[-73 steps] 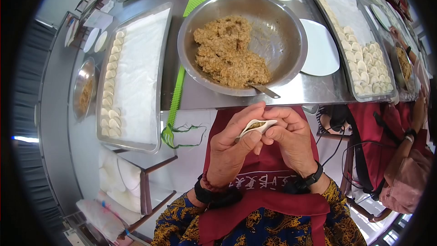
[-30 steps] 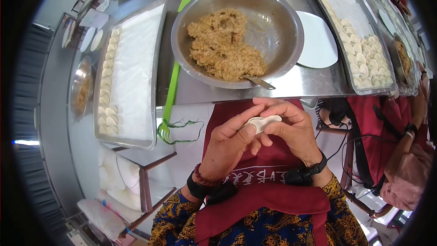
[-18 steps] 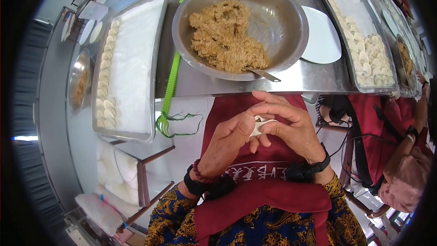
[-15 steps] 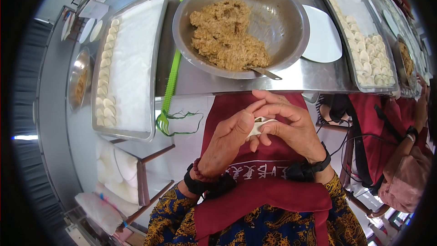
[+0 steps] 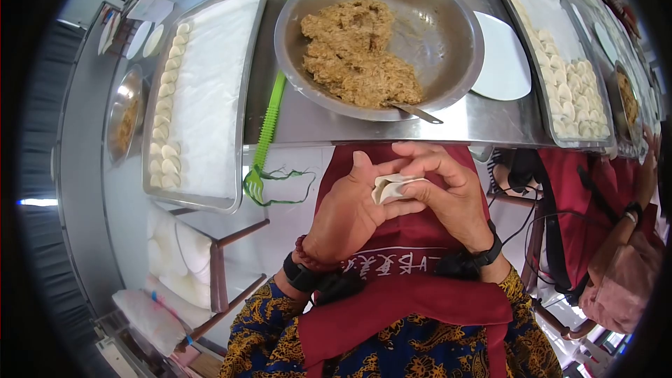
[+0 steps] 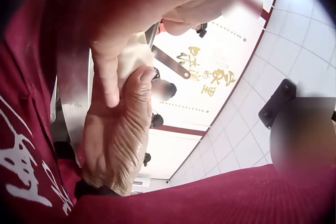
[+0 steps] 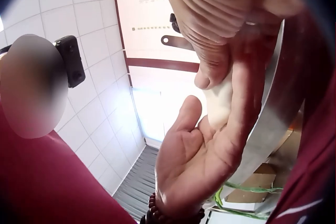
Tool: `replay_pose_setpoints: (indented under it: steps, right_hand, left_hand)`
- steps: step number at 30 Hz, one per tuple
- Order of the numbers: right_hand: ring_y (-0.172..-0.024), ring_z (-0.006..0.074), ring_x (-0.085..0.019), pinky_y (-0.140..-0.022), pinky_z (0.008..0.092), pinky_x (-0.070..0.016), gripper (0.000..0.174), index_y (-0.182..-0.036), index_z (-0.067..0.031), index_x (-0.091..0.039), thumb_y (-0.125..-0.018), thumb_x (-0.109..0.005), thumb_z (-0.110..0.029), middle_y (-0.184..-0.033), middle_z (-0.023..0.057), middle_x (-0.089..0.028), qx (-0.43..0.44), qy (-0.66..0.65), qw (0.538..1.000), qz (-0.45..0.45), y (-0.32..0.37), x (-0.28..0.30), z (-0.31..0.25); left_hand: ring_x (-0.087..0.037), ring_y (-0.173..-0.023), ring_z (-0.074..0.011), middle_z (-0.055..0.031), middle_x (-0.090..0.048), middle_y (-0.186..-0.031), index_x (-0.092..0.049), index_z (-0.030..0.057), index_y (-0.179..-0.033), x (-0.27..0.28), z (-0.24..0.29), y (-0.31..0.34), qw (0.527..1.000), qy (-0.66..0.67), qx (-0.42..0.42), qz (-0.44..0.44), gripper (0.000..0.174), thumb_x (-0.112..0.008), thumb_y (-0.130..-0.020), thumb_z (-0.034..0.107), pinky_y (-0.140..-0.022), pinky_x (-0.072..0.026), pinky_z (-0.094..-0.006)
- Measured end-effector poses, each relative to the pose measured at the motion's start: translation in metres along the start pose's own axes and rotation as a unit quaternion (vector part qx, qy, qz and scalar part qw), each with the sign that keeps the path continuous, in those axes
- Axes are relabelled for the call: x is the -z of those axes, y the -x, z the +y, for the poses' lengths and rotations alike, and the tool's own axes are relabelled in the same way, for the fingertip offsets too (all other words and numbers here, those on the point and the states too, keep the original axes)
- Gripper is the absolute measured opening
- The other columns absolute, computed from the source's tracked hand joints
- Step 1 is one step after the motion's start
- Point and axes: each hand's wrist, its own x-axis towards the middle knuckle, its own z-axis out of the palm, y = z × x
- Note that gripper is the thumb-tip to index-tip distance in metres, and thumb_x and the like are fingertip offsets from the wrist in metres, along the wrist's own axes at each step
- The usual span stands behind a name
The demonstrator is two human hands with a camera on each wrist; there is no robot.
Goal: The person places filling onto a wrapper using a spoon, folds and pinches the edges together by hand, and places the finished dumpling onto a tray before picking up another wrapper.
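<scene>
Head, bowl: the bowl [image 5: 451, 35] holds filling [image 5: 360, 56] and a handled utensil [image 5: 420, 113]; a plate [image 5: 502, 57] just beside.
Head, left tray: the left tray [image 5: 203, 199] is paper-lined; a dumpling row [image 5: 166, 112] along its left side.
Head, right tray: the right tray [image 5: 584, 143] bears a dumpling cluster [image 5: 570, 101], near end.
Head, wrapper: folded wrapper [image 5: 397, 187], between the hands; right hand [image 5: 451, 192] pinches it; left hand [image 5: 353, 203] spread, released.
Left wrist, wrapper: right thumb against it.
Right wrist, wrapper: against left fingers; left thumb clear.
</scene>
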Motion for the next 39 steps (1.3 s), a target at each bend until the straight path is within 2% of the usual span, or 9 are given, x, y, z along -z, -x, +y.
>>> replay_pose_setpoints:
  steps: [5, 9, 15, 18, 20, 30, 33, 35, 39]
  right_hand:
    - [-0.118, 0.0237, -0.059, -0.101, 0.0359, -0.0467, 0.015, -0.098, -0.0047, -0.07, -0.084, -0.072, -0.001, -0.128, 0.0134, -0.065, 0.056, 0.079, 0.995, -0.039, 0.0, 0.006, 0.003]
    - [-0.119, 0.0251, -0.059, -0.101, 0.0364, -0.0466, 0.013, -0.097, -0.0045, -0.071, -0.084, -0.072, -0.001, -0.128, 0.0127, -0.065, 0.007, 0.047, 0.999, -0.022, 0.0, -0.002, -0.01]
    - [-0.116, 0.0263, -0.061, -0.097, 0.0365, -0.0496, 0.01, -0.095, -0.0025, -0.072, -0.086, -0.069, -0.004, -0.119, 0.0112, -0.07, 0.11, 0.114, 0.987, -0.03, -0.001, -0.001, 0.002]
    - [-0.114, 0.0267, -0.062, -0.096, 0.0369, -0.0497, 0.007, -0.092, -0.0022, -0.071, -0.086, -0.068, -0.004, -0.111, 0.0106, -0.072, 0.113, 0.06, 0.991, -0.042, -0.002, -0.003, 0.0]
    - [-0.114, 0.0272, -0.062, -0.096, 0.0378, -0.0496, 0.005, -0.088, -0.0016, -0.071, -0.087, -0.067, -0.004, -0.106, 0.0098, -0.073, 0.053, 0.004, 0.999, 0.01, -0.001, -0.008, -0.005]
    - [-0.121, 0.028, -0.059, -0.098, 0.038, -0.0486, 0.008, -0.093, -0.0023, -0.072, -0.086, -0.068, -0.002, -0.107, 0.0108, -0.073, 0.072, 0.069, 0.995, -0.023, -0.004, -0.006, 0.001]
    - [-0.123, 0.0273, -0.057, -0.098, 0.0373, -0.0487, 0.009, -0.093, -0.0024, -0.072, -0.085, -0.069, 0.0, -0.108, 0.0113, -0.072, 0.053, -0.019, 0.998, 0.006, -0.004, -0.012, 0.004]
    - [-0.123, 0.0247, -0.057, -0.096, 0.033, -0.0521, 0.019, -0.102, -0.0022, -0.069, -0.084, -0.07, 0.005, -0.122, 0.0158, -0.064, 0.061, -0.026, 0.998, 0.0, -0.005, -0.013, 0.008]
    - [-0.122, 0.0221, -0.057, -0.092, 0.0302, -0.0534, 0.021, -0.103, -0.0017, -0.069, -0.083, -0.07, 0.006, -0.127, 0.016, -0.061, 0.079, 0.064, 0.995, -0.019, -0.008, -0.016, 0.004]
  left_hand:
    - [-0.055, -0.123, -0.024, -0.0179, -0.05, -0.138, -0.036, -0.0108, -0.143, -0.005, 0.002, 0.002, 0.997, -0.069, 0.01, 0.025, 0.076, -0.031, -0.105, 0.055, -0.106, -0.048, -0.0468]
    - [-0.057, -0.12, -0.0223, -0.0167, -0.053, -0.135, -0.039, -0.0087, -0.142, -0.003, 0.006, 0.002, 0.994, -0.105, 0.025, 0.004, 0.076, -0.032, -0.104, 0.056, -0.102, -0.0506, -0.0432]
    - [-0.058, -0.12, -0.0232, -0.0172, -0.054, -0.133, -0.041, -0.0085, -0.14, -0.011, 0.01, 0.002, 0.992, -0.122, 0.031, 0.023, 0.077, -0.028, -0.104, 0.058, -0.1, -0.0525, -0.0421]
    - [-0.057, -0.122, -0.026, -0.0185, -0.053, -0.133, -0.04, -0.0086, -0.14, -0.007, 0.007, 0.0, 0.996, -0.055, 0.048, 0.046, 0.078, -0.025, -0.104, 0.059, -0.102, -0.0518, -0.0452]
    - [-0.056, -0.123, -0.0284, -0.0202, -0.051, -0.135, -0.038, -0.0086, -0.14, -0.006, 0.004, -0.002, 0.998, 0.008, 0.058, 0.02, 0.078, -0.023, -0.104, 0.059, -0.102, -0.0517, -0.0481]
    - [-0.055, -0.125, -0.0291, -0.0211, -0.05, -0.136, -0.037, -0.0083, -0.14, 0.001, 0.006, -0.003, 0.998, -0.019, 0.058, 0.026, 0.076, -0.021, -0.105, 0.057, -0.105, -0.0495, -0.0502]
    - [-0.052, -0.128, -0.0298, -0.021, -0.051, -0.135, -0.036, -0.0078, -0.14, 0.004, -0.003, -0.011, 0.992, 0.109, 0.057, 0.042, 0.071, -0.023, -0.107, 0.053, -0.111, -0.0431, -0.0499]
    - [-0.052, -0.125, -0.0298, -0.0187, -0.054, -0.131, -0.04, -0.0052, -0.138, 0.007, -0.008, -0.013, 0.977, 0.212, 0.033, -0.017, 0.062, -0.024, -0.108, 0.048, -0.112, -0.04, -0.0471]
    - [-0.055, -0.119, -0.0281, -0.016, -0.055, -0.128, -0.044, -0.0021, -0.134, 0.018, -0.015, -0.016, 0.967, 0.248, 0.006, -0.066, 0.054, -0.027, -0.109, 0.043, -0.108, -0.042, -0.0438]
